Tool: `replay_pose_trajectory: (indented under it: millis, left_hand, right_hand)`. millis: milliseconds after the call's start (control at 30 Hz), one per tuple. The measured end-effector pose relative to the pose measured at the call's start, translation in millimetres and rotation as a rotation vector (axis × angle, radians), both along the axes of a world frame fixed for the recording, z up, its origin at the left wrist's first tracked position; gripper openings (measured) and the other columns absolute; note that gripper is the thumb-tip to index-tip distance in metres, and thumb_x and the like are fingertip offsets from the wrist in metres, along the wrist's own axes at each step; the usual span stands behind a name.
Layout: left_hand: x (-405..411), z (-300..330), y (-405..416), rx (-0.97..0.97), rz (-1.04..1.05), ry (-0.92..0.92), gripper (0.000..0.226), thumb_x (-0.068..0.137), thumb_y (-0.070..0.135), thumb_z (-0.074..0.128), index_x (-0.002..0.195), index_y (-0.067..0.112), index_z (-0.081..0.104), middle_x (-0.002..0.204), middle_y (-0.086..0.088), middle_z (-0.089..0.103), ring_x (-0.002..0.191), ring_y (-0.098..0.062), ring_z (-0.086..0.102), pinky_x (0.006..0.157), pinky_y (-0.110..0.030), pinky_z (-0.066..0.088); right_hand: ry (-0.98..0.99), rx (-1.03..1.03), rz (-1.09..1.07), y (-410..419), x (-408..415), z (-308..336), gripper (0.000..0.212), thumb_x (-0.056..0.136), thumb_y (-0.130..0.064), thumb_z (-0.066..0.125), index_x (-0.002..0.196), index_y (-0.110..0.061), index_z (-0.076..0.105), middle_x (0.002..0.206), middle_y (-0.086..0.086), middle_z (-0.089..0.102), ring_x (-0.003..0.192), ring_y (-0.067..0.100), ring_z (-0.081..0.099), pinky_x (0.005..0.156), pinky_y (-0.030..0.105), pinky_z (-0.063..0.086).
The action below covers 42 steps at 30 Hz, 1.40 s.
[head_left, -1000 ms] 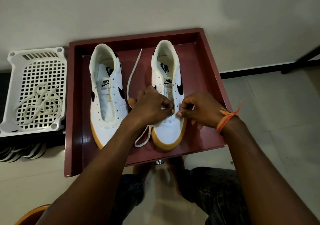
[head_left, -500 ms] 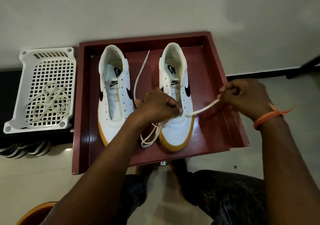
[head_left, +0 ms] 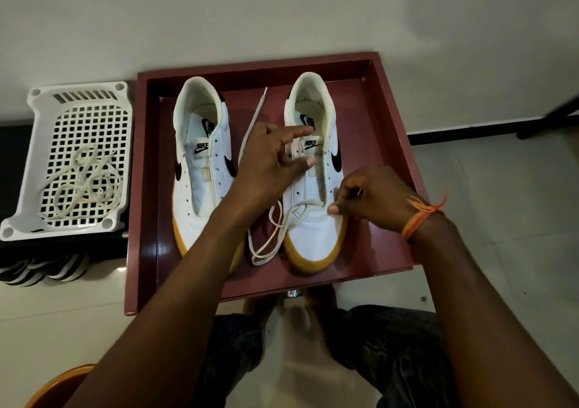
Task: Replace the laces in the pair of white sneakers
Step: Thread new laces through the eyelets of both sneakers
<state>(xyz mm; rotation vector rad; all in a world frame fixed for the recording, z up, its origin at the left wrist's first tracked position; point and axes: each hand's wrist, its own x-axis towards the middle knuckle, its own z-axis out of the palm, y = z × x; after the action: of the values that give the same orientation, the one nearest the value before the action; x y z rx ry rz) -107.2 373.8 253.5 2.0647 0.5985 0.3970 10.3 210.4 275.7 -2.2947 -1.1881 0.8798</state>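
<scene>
Two white sneakers with tan soles stand in a maroon tray [head_left: 142, 188], toes toward me. The left sneaker [head_left: 200, 188] has no lace. A cream lace [head_left: 266, 244] crosses the lowest eyelets of the right sneaker [head_left: 316, 238], loops between the shoes, and one end runs up the tray floor. My left hand [head_left: 272, 163] hovers over the right sneaker's tongue, its thumb and fingers spread and holding nothing. My right hand [head_left: 369, 200] has curled fingers and pinches the lace at the shoe's right side by the lower eyelets.
A white perforated basket [head_left: 34, 169] left of the tray holds a tangle of cream laces [head_left: 84, 182]. Striped items [head_left: 40, 269] lie below it. An orange rounded object [head_left: 56, 385] sits at the bottom left. My knees are just under the tray's near edge.
My right hand, which had drawn the lace out to the right, came back to the shoe's side. My left hand let go near the toe, rose toward the tongue and spread its fingers.
</scene>
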Motion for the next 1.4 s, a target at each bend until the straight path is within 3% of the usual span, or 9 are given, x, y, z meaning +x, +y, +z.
replay_pose_trajectory:
  millis: [367, 467, 633, 767, 867, 967, 1067, 1167, 1400]
  left_hand:
    - [0.5, -3.9, -6.0, 0.055, -0.025, 0.043, 0.063, 0.074, 0.016, 0.084, 0.13, 0.033, 0.062, 0.107, -0.002, 0.041, 0.082, 0.0, 0.048, 0.073, -0.005, 0.043]
    - [0.7, -4.4, -3.7, -0.003, -0.031, 0.038, 0.062, 0.073, 0.016, 0.085, 0.127, 0.036, 0.063, 0.106, 0.0, 0.041, 0.081, -0.002, 0.049, 0.076, -0.01, 0.047]
    - [1.6, -10.7, 4.8, -0.08, -0.079, -0.016, 0.047, 0.083, 0.02, 0.078, 0.125, 0.036, 0.066, 0.079, 0.0, 0.045, 0.072, -0.007, 0.047, 0.071, -0.02, 0.043]
    - [1.2, -12.1, 0.6, -0.049, -0.004, -0.033, 0.046, 0.084, 0.017, 0.076, 0.121, 0.042, 0.062, 0.117, 0.001, 0.041, 0.109, 0.003, 0.043, 0.086, -0.004, 0.038]
    - [0.7, -14.6, 1.7, 0.008, -0.08, 0.015, 0.042, 0.085, 0.021, 0.076, 0.121, 0.04, 0.066, 0.144, 0.001, 0.036, 0.139, -0.009, 0.031, 0.103, -0.009, 0.034]
    - [0.6, -18.7, 3.9, 0.013, -0.175, 0.055, 0.034, 0.083, 0.029, 0.077, 0.116, 0.038, 0.072, 0.149, -0.006, 0.043, 0.137, -0.016, 0.042, 0.107, -0.037, 0.046]
    - [0.3, -15.2, 3.6, -0.065, -0.125, 0.022, 0.032, 0.079, 0.024, 0.081, 0.109, 0.036, 0.075, 0.148, -0.005, 0.046, 0.131, -0.012, 0.049, 0.103, -0.039, 0.049]
    - [0.0, -13.5, 2.6, -0.116, -0.081, 0.022, 0.034, 0.076, 0.018, 0.082, 0.104, 0.037, 0.076, 0.151, -0.004, 0.044, 0.131, -0.025, 0.051, 0.103, -0.045, 0.049]
    - [0.1, -13.9, 2.0, -0.152, -0.07, 0.046, 0.034, 0.074, 0.022, 0.082, 0.1, 0.043, 0.075, 0.152, -0.001, 0.042, 0.141, -0.016, 0.039, 0.11, -0.045, 0.042]
  right_hand:
    - [-0.032, 0.09, -0.532, -50.2, 51.1, 9.4, 0.014, 0.074, -0.015, 0.084, 0.071, -0.01, 0.071, 0.071, 0.008, 0.072, 0.051, 0.01, 0.068, 0.052, 0.016, 0.055]
    - [-0.031, 0.133, -0.429, -33.3, 38.2, 11.9, 0.017, 0.073, -0.014, 0.084, 0.07, -0.007, 0.069, 0.065, 0.005, 0.07, 0.049, 0.001, 0.064, 0.049, 0.008, 0.047]
    - [0.054, 0.036, -0.172, -6.9, 11.0, 2.8, 0.009, 0.077, -0.011, 0.08, 0.078, -0.011, 0.071, 0.074, -0.003, 0.07, 0.063, 0.007, 0.067, 0.067, 0.026, 0.059]
    - [0.033, -0.005, -0.098, -5.3, 8.0, 0.5, 0.022, 0.075, -0.034, 0.083, 0.069, -0.015, 0.073, 0.068, -0.007, 0.07, 0.065, 0.001, 0.064, 0.064, 0.007, 0.046]
    - [0.012, -0.036, -0.048, -4.4, 7.9, -0.6, 0.019, 0.077, -0.029, 0.082, 0.072, -0.012, 0.076, 0.065, -0.013, 0.066, 0.065, -0.003, 0.061, 0.059, 0.002, 0.038]
    - [-0.018, -0.031, -0.023, -2.7, 6.4, -0.7, 0.015, 0.078, -0.024, 0.081, 0.074, -0.01, 0.077, 0.07, -0.015, 0.064, 0.068, -0.006, 0.06, 0.062, 0.003, 0.039]
    - [-0.024, -0.039, -0.046, -6.6, 11.1, 4.4, 0.016, 0.076, -0.024, 0.083, 0.066, -0.015, 0.074, 0.075, -0.005, 0.07, 0.074, 0.003, 0.065, 0.072, 0.02, 0.051]
    - [-0.154, -0.046, -0.113, -22.5, 30.5, 12.2, 0.023, 0.077, -0.027, 0.081, 0.059, -0.022, 0.069, 0.062, -0.01, 0.064, 0.058, -0.004, 0.057, 0.058, 0.004, 0.035]
    - [-0.222, 0.149, -0.449, -38.8, 42.9, 15.3, 0.014, 0.078, -0.024, 0.08, 0.071, -0.014, 0.074, 0.07, -0.001, 0.07, 0.064, -0.001, 0.061, 0.07, 0.016, 0.046]
